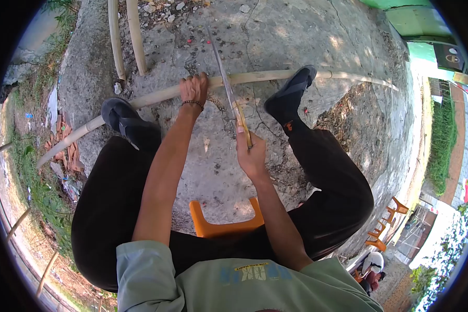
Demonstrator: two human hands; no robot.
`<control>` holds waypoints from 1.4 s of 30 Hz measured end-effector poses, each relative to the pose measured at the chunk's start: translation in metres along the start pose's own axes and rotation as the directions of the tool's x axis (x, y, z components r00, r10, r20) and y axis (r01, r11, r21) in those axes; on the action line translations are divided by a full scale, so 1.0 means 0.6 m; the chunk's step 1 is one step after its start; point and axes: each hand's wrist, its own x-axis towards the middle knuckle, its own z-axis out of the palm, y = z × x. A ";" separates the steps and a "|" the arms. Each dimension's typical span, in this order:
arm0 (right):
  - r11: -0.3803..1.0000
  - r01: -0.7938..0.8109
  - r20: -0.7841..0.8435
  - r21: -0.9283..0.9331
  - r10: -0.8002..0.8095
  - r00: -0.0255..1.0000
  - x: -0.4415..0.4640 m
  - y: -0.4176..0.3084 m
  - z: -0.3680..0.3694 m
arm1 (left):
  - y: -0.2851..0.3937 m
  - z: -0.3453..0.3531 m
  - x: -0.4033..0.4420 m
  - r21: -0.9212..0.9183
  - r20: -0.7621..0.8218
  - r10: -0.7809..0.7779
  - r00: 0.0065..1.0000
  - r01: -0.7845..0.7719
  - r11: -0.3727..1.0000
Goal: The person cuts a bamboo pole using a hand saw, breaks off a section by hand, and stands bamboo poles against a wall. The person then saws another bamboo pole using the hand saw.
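A long pale bamboo pole [156, 97] lies crosswise on the concrete, with a dark shoe pressing on it on either side. My left hand [194, 87] is closed around the pole between the two feet. My right hand [252, 153] grips the yellowish handle of a hand saw [225, 75], seen nearly edge-on. Its long narrow blade points away from me and crosses the pole just right of my left hand. Whether the blade's teeth touch the bamboo or have cut into it cannot be made out.
Two more bamboo poles [132, 36] lie beyond my left foot. Between my legs shows an orange plastic stool [226, 229]. Cracked concrete [296, 47] spreads ahead, with weeds and broken tiles [70, 143] at left. Orange chairs [379, 231] and a person [370, 273] are at lower right.
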 end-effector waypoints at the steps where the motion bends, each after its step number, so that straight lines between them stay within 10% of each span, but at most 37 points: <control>1: 1.000 -0.012 0.001 -0.001 0.012 1.000 -0.004 -0.003 0.004 | 0.000 0.003 -0.003 0.007 -0.072 0.016 0.997 -0.016 1.000; 42: 0.986 0.002 -0.003 -0.165 -0.003 1.000 -0.029 -0.042 -0.012 | 0.006 -0.011 -0.003 -0.064 -0.166 -0.015 0.986 0.005 0.998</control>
